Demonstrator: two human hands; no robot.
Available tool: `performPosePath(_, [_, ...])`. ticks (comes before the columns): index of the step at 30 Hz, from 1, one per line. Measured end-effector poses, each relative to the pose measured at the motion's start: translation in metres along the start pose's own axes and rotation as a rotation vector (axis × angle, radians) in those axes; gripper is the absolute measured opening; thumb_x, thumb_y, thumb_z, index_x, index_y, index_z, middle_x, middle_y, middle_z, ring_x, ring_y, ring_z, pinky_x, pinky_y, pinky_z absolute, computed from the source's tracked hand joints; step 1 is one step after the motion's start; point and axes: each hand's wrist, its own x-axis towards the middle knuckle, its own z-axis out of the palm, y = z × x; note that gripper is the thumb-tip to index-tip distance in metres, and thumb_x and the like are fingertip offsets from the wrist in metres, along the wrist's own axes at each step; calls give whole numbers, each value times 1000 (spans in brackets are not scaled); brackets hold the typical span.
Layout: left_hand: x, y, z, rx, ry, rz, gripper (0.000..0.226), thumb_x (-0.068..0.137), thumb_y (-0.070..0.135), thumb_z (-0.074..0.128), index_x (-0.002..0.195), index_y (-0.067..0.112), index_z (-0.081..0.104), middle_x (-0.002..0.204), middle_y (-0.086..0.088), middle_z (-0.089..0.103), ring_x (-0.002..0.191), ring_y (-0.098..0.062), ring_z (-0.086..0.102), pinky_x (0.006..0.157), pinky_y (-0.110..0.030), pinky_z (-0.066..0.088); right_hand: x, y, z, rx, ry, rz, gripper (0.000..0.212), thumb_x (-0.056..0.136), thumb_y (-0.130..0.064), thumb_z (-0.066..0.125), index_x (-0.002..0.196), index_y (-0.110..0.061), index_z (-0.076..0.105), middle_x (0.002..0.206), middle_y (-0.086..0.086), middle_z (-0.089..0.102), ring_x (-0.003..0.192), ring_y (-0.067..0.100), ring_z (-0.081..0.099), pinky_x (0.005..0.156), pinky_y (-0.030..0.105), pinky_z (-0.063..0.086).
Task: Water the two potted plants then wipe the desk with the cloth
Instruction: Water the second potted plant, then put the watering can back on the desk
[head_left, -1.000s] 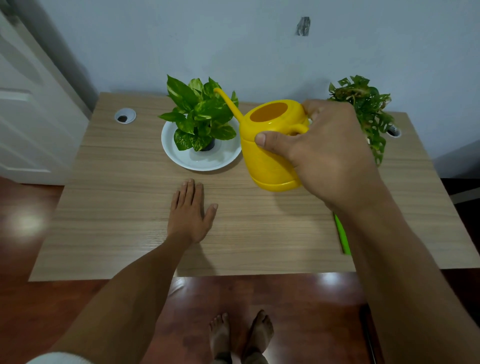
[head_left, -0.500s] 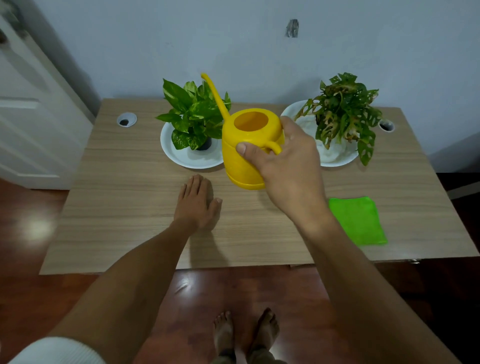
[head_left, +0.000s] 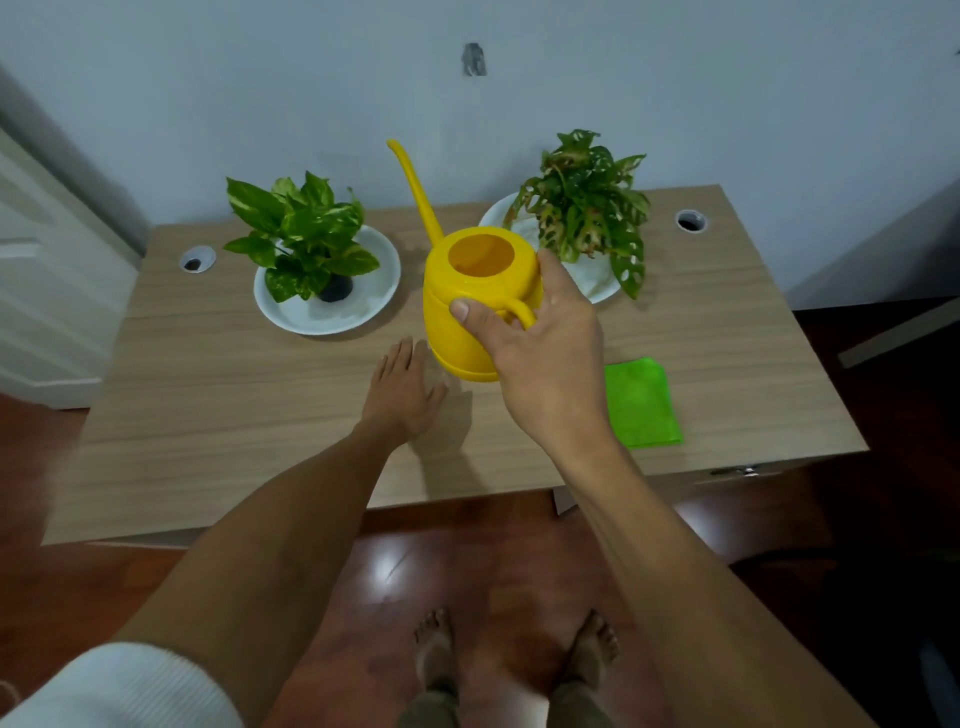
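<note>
My right hand (head_left: 540, 358) grips the handle of a yellow watering can (head_left: 462, 306), held upright between the two plants with its long spout pointing up and back. The left potted plant (head_left: 306, 234), with broad green leaves, stands on a white plate (head_left: 363, 306). The right potted plant (head_left: 587, 202), with holed, reddish-green leaves, stands on another white plate (head_left: 597, 283). A green cloth (head_left: 641, 402) lies flat on the wooden desk (head_left: 218, 395), right of my right wrist. My left hand (head_left: 402, 392) rests flat on the desk, fingers apart, just left of the can.
Two round cable holes, one at the left (head_left: 196, 260) and one at the right (head_left: 691, 222), sit in the desk's back corners. A wall runs directly behind the desk. A white door (head_left: 47, 291) is at the left. My bare feet stand on a dark wooden floor.
The can has swung back from its tilt over the left plant to upright, and moved to the middle of the desk. The view shifted, so the right plant and cloth show fully. My left hand stayed put.
</note>
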Motion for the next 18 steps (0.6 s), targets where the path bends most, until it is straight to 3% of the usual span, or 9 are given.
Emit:
performPosePath(3, [3, 35, 18, 29, -21, -1, 87, 96, 70, 30, 165, 22, 7, 173, -9, 11, 160, -27, 9, 126, -51, 19, -1, 8, -48, 22, -9, 20, 53, 83, -23, 86, 125, -4, 60, 110, 3, 75, 95, 12, 71, 87, 32, 60])
performPosePath(5, [-1, 61, 21, 43, -33, -10, 89, 95, 71, 28, 165, 19, 9, 172, -10, 11, 160, -28, 9, 126, -51, 18, -2, 15, -73, -4, -9, 22, 64, 82, -28, 86, 133, -4, 58, 115, 3, 74, 100, 14, 71, 89, 33, 60])
performPosePath(9, [-13, 142, 30, -24, -12, -31, 86, 99, 56, 48, 164, 12, 13, 171, -13, 14, 159, -31, 11, 127, -49, 14, -5, 38, -139, -37, -1, 13, 72, 77, -41, 84, 140, -19, 56, 115, -5, 75, 101, 12, 72, 91, 40, 61])
performPosePath(11, [-17, 180, 41, -49, -3, -24, 85, 100, 50, 53, 164, 10, 14, 171, -14, 15, 159, -32, 11, 128, -47, 12, -3, 53, -173, -46, 0, 10, 66, 79, -37, 85, 138, -21, 58, 114, -6, 75, 100, 11, 72, 90, 41, 61])
performPosePath(14, [-18, 221, 58, -68, -21, 17, 83, 101, 49, 52, 163, 9, 15, 171, -14, 15, 159, -32, 9, 128, -46, 10, -3, 73, -214, -27, 19, 26, 60, 82, -33, 85, 135, -23, 59, 113, -8, 75, 97, 10, 73, 89, 41, 62])
performPosePath(18, [-8, 269, 76, -57, -60, 81, 83, 102, 54, 42, 164, 8, 12, 172, -14, 10, 160, -30, 5, 128, -44, 5, 1, 107, -259, -114, 66, 70, 75, 82, -42, 84, 146, -18, 51, 114, -7, 76, 96, 10, 73, 90, 35, 60])
